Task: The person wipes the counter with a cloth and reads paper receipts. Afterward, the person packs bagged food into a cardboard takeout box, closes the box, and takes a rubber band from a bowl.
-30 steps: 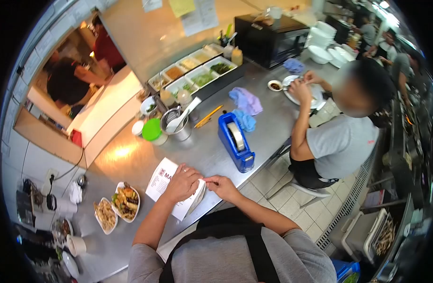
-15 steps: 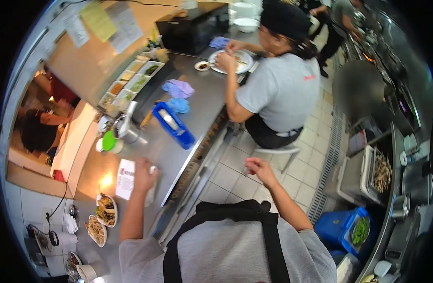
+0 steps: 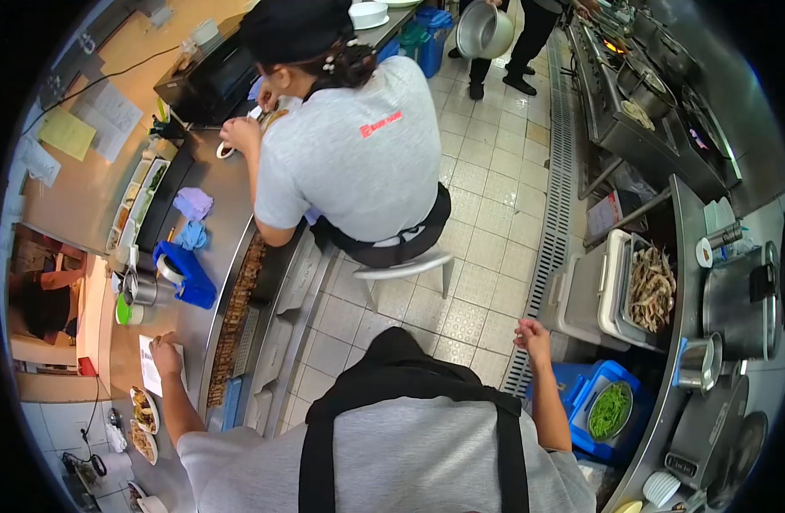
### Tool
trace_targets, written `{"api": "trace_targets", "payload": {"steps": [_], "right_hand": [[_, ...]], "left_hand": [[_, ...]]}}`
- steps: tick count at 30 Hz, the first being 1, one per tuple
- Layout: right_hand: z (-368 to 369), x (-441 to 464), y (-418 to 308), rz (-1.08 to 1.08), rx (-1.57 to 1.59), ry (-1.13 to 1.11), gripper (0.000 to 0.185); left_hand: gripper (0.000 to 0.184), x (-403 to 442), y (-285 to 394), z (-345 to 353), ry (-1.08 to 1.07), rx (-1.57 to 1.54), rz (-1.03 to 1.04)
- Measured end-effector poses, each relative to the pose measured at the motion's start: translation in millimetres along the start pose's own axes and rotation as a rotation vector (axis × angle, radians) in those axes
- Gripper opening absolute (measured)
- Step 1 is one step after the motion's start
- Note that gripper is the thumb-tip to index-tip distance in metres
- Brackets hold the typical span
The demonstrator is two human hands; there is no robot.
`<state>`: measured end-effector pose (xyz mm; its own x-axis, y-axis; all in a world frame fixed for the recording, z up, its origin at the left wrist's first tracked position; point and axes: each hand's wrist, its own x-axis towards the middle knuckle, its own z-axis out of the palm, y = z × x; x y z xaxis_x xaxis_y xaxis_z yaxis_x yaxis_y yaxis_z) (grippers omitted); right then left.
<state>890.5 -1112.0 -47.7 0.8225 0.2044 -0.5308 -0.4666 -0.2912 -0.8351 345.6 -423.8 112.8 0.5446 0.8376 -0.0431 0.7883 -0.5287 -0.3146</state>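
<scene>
My left hand (image 3: 165,352) rests on a white printed paper item (image 3: 150,366) on the steel counter, its fingers bent over the top; whether it grips the paper is unclear. Two white dishes of food, one with mixed pieces (image 3: 144,409) and one with pale pieces (image 3: 142,440), stand just below the paper. Off the counter to the right, my right hand (image 3: 532,336) hangs over the floor with its fingers curled. It is nearest to a blue bin (image 3: 572,385) with a bowl of green vegetables (image 3: 610,410). A blue tape dispenser (image 3: 184,275) stands beyond my left hand.
A co-worker (image 3: 350,137) sits on a white stool (image 3: 410,267) at the counter. Another person's legs (image 3: 529,43) and a metal pot (image 3: 485,30) are farther up the aisle. Stoves and a steel counter (image 3: 685,256) line the right side, beside a grey container (image 3: 610,282).
My right hand has left the paper and swung far right over the aisle. My left hand has stayed at the paper. The view has turned right, showing more of the aisle.
</scene>
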Motion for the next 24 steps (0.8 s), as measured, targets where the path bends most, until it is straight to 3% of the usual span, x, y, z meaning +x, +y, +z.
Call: {"api": "trace_targets", "payload": {"steps": [4,6,7,8,9,11,12,13,14,15,16,18,19,20,21,24], "right_hand": [[-25,75,-47,-0.122,-0.036,-0.062,0.024],[-42,90,-57,-0.099,-0.092,-0.026,0.02],[-45,99,-66,-0.092,-0.131,-0.028,0.018],[-52,114,-50,-0.132,-0.087,-0.018,0.018],[-66,127,-34,-0.039,-0.13,-0.061,0.022],[-103,164,35,0.028,-0.084,-0.176,0.021],[-114,170,58,0.047,-0.203,-0.209,0.02],[-122,164,65,-0.015,-0.313,-0.31,0.019],[-124,171,73,-0.013,-0.415,-0.38,0.019],[-121,178,81,-0.001,-0.488,-0.439,0.019],[-118,182,87,0.017,-0.553,-0.502,0.019],[-104,197,83,0.047,-0.65,-0.598,0.019],[-94,206,76,0.056,-0.685,-0.634,0.019],[-84,214,67,0.062,-0.709,-0.657,0.019],[-71,220,57,0.066,-0.718,-0.671,0.019],[-36,229,30,0.054,-0.726,-0.682,0.02]], "left_hand": [[0.062,17,50,-17,-0.083,0.272,-0.297],[0.058,9,97,-36,0.108,0.259,-0.421],[0.056,4,95,-15,0.388,0.213,-0.331],[0.054,0,114,-12,0.418,0.087,-0.452],[0.054,-5,114,15,0.562,0.007,-0.447],[0.056,-33,202,-5,0.622,0.021,-0.547],[0.056,-41,217,37,0.66,-0.087,-0.532],[0.054,-64,269,11,0.538,-0.278,-0.401],[0.054,-82,300,34,0.439,-0.382,-0.369],[0.05,-105,344,30,0.127,-0.579,-0.436],[0.043,-123,372,41,-0.223,-0.724,-0.3],[0.051,-172,430,68,-0.729,-1.023,0.033],[0.048,-191,457,48,-0.902,-0.935,0.062],[0.045,-214,477,60,-0.938,-0.942,0.115],[0.043,-238,491,68,-0.835,-0.941,0.065],[0.046,-295,496,102,-0.685,-1.123,-0.269]]}}
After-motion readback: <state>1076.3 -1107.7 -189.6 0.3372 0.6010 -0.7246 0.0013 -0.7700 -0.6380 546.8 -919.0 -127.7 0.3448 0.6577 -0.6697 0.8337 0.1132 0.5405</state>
